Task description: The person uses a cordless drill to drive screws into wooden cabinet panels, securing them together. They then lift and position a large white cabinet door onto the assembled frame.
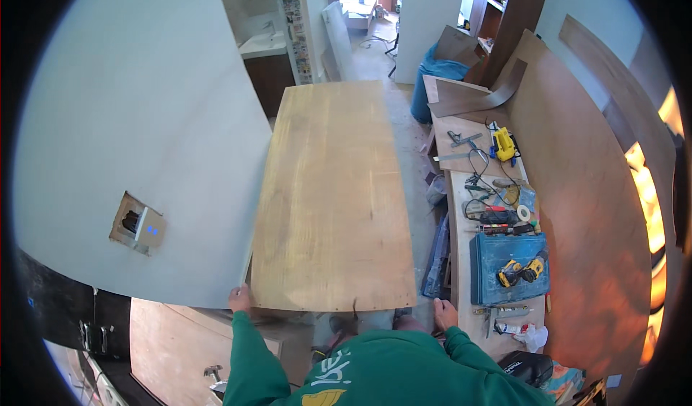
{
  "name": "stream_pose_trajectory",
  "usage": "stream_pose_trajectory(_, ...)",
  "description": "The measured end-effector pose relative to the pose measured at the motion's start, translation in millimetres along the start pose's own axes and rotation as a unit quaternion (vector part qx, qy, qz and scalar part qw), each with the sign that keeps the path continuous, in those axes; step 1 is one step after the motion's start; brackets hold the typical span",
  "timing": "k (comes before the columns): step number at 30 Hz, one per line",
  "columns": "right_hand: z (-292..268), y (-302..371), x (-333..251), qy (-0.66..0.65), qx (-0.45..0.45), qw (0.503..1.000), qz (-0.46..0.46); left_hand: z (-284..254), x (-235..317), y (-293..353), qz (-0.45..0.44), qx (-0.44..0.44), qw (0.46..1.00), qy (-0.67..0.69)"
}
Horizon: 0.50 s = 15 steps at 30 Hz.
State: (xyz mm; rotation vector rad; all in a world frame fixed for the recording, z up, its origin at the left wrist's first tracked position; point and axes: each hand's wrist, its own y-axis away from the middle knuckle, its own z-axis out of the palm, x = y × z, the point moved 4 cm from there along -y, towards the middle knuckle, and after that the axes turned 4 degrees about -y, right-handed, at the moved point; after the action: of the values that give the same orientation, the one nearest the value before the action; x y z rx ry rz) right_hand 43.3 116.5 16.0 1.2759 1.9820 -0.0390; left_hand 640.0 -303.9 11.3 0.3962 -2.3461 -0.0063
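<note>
A large pale plywood sheet (333, 197) lies lengthwise before me, its near edge close to my body. My left hand (240, 300) is closed at its near left corner, beside the lower edge of the white wall (144, 118). To the right of the near right corner, apart from the sheet, my right hand (445, 314) has its fingers curled. Whether anything is inside that hand is hidden. A short dark cord-like piece (354, 305) crosses the near edge of the sheet.
On my right, a long bench (461, 244) carries a blue tool case (484, 283) with yellow-black power tools (522, 270), a yellow tool (504, 144) and cables. A blue bin (424, 92) stands farther off. An uncovered wall box (132, 219) opens on the left.
</note>
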Motion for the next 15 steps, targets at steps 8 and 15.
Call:
stream_pose_trajectory(8,52.9,2.8,31.4,-0.072,0.032,0.996,0.036,21.7,-26.4,0.6,0.008,-0.143,0.984,-0.111)
stream_pose_trajectory(15,85.4,18.2,-29.0,-0.184,-0.088,0.979,-0.019,5.6,-17.8,14.7,-0.023,-0.103,0.962,-0.253)
